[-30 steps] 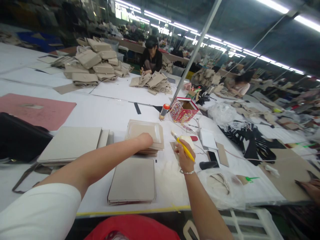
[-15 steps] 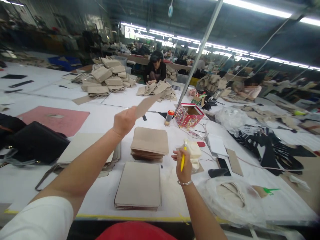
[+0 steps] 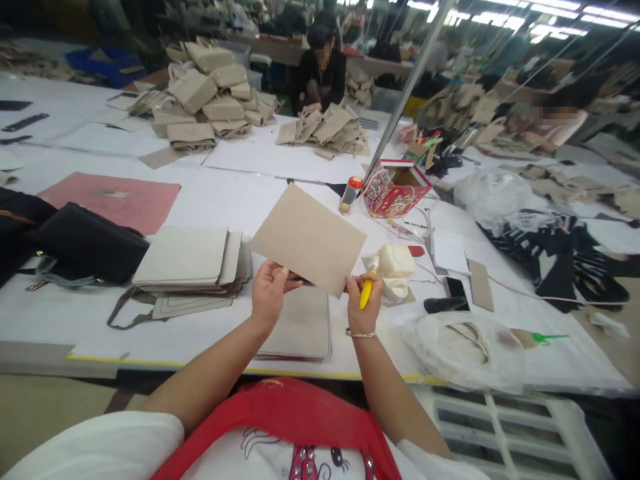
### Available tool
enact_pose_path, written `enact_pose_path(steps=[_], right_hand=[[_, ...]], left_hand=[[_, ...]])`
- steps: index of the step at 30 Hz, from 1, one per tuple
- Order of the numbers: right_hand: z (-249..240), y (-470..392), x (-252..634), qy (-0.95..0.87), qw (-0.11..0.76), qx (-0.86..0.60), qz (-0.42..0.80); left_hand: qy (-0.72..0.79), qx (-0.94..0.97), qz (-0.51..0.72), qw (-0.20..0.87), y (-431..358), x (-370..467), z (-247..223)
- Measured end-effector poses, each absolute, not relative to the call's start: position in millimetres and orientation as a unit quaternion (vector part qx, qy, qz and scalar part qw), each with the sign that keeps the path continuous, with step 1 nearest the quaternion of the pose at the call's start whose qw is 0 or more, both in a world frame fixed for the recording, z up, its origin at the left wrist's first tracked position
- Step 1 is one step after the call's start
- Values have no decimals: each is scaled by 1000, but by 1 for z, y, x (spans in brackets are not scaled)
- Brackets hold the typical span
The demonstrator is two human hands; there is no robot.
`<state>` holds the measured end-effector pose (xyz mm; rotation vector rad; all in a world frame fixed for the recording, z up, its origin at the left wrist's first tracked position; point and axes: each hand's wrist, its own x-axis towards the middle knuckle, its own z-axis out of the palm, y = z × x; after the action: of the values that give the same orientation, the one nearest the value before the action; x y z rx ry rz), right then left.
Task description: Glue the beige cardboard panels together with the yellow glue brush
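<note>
Tan sheet [image 3: 310, 233] held between our two hands

Closest to us is our red apron [image 3: 295, 413]. Past it, on the white counter [image 3: 225, 193], lies a stack of beige panels [image 3: 295, 327], partly hidden by the sheet we hold above it. Our left hand [image 3: 270, 293] has its fingers drawn narrow on the sheet's near-left edge; our right hand [image 3: 364, 303] pinches the near corner and also holds a yellow-handled tool [image 3: 367, 292], pale tip pointing away from us. To our left we see a second pile of panels [image 3: 183, 257] beside a black bag [image 3: 95, 243]. Farther on, a red-capped jar [image 3: 351, 193] stands just beside a patterned box [image 3: 395, 193]. Beyond, a person in dark clothes [image 3: 323, 77] works behind heaped beige pieces [image 3: 335, 130].
</note>
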<state>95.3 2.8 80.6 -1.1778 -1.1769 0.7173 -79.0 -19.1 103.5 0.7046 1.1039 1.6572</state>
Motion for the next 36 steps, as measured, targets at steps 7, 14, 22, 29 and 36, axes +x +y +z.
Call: enact_pose_path(steps=[7, 14, 22, 29, 36], right_hand=[[41, -46, 143, -597, 482, -588, 257], [-23, -74, 144, -680, 318, -624, 217], [-61, -57, 119, -676, 279, -644, 225], [-66, -53, 114, -673, 255, -652, 240], [-63, -49, 110, -671, 235, -658, 249]], left_hand=[[545, 261, 585, 541, -64, -128, 52], [696, 405, 373, 462, -95, -167, -22], [742, 413, 324, 416, -83, -184, -58], [741, 391, 334, 432, -80, -191, -71], [748, 384, 308, 445, -74, -193, -67]])
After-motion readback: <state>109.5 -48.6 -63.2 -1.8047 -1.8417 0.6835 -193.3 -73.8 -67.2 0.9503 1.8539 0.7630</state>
